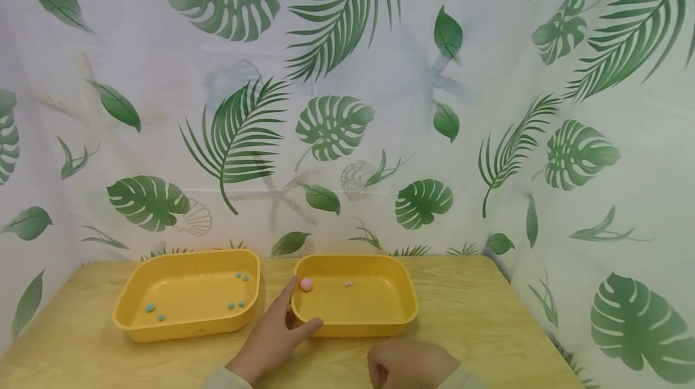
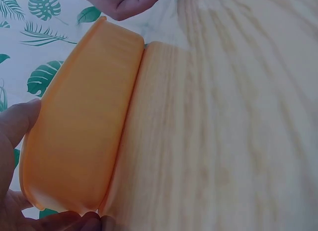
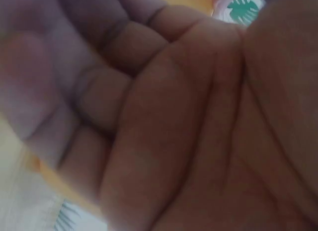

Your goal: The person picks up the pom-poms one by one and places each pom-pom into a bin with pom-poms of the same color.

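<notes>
My left hand [image 1: 274, 335] holds the left end of the right-hand yellow tray [image 1: 355, 324]. In the left wrist view the thumb [image 2: 20, 120] lies at the tray's rim while the other fingers reach round its end, low by the table. Inside this tray a round pink ball [image 1: 306, 284] sits at the left, and tiny pink bits [image 1: 348, 284] lie near the middle. My right hand [image 1: 409, 365] is in front of the tray, fingers curled in. The right wrist view shows its bare palm [image 3: 164, 116] close up and blurred; no object is visible in it.
To the left stands a second yellow tray [image 1: 187, 327] with several small blue-green balls, the largest ball [image 1: 150, 307] at its left. Both trays rest on a wood-grain table [image 1: 478, 316]. A white leaf-print sheet [image 1: 380, 75] hangs behind and at the sides.
</notes>
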Demonstrator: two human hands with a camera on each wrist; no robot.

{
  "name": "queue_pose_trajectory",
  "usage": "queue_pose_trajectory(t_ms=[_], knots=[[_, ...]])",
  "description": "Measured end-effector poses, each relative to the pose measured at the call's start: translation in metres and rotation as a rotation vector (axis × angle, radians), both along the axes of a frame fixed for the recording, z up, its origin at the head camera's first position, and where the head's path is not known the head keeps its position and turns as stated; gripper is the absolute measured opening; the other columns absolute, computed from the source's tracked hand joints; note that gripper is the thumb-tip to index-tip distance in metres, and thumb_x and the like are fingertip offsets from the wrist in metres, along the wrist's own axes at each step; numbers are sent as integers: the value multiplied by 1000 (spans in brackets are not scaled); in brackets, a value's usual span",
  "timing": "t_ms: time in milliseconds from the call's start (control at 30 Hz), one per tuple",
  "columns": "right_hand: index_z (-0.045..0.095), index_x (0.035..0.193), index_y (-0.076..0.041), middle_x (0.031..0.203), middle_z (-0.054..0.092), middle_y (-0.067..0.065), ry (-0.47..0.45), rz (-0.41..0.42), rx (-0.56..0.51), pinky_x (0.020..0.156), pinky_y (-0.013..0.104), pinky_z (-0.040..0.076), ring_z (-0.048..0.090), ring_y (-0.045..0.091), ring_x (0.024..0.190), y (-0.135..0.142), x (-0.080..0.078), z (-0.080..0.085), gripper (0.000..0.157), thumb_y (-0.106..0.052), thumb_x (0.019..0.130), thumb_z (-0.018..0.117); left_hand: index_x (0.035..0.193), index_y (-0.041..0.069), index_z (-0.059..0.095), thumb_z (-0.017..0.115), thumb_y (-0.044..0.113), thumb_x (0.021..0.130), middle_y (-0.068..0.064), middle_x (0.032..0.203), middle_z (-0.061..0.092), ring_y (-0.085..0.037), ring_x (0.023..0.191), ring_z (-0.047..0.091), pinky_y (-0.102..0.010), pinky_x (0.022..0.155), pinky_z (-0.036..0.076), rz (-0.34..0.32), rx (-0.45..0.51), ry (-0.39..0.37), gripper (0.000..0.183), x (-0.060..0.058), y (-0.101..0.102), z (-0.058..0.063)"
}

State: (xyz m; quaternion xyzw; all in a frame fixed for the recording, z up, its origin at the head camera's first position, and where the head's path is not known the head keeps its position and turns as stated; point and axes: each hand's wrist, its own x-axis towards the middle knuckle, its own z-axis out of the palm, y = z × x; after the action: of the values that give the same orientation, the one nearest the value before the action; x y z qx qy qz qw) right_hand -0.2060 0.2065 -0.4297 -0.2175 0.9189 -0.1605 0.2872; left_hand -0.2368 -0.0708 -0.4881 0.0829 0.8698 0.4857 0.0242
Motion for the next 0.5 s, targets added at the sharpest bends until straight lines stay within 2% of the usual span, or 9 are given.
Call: queue_pose_trajectory(t_ms=[100, 200, 367, 500], knots=[[61, 76, -27, 70, 58, -8, 13, -27, 91, 57, 29, 41, 51, 9, 62, -7, 8, 2, 20, -32, 86, 78, 167, 19, 19, 74, 61, 89, -14, 149, 51, -16, 104, 57, -43, 94, 50, 4, 0, -3, 104, 0, 0, 1], [61, 75, -27, 69, 59, -10, 37, 0, 139, 59, 28, 42, 51, 9, 62, -14, 13, 4, 21, -33, 89, 76, 167, 19, 19, 74, 61, 89, -13, 149, 51, -15, 104, 58, -44, 95, 50, 2, 5, -5, 105, 0, 0, 2], [63, 76, -26, 70, 60, -10, 25, 11, 154, 60, 27, 45, 53, 8, 62, -19, 14, 5, 21, -34, 92, 75, 167, 17, 19, 74, 60, 89, -11, 143, 56, -15, 101, 58, -41, 91, 50, -8, 19, -8, 105, 0, -1, 3], [63, 75, -26, 70, 60, -9, 27, -9, 146, 59, 28, 44, 53, 9, 62, -20, 12, 3, 23, -36, 91, 76, 167, 18, 19, 75, 61, 89, -12, 149, 53, -16, 108, 60, -45, 98, 50, -5, 30, -10, 105, 0, -1, 3]])
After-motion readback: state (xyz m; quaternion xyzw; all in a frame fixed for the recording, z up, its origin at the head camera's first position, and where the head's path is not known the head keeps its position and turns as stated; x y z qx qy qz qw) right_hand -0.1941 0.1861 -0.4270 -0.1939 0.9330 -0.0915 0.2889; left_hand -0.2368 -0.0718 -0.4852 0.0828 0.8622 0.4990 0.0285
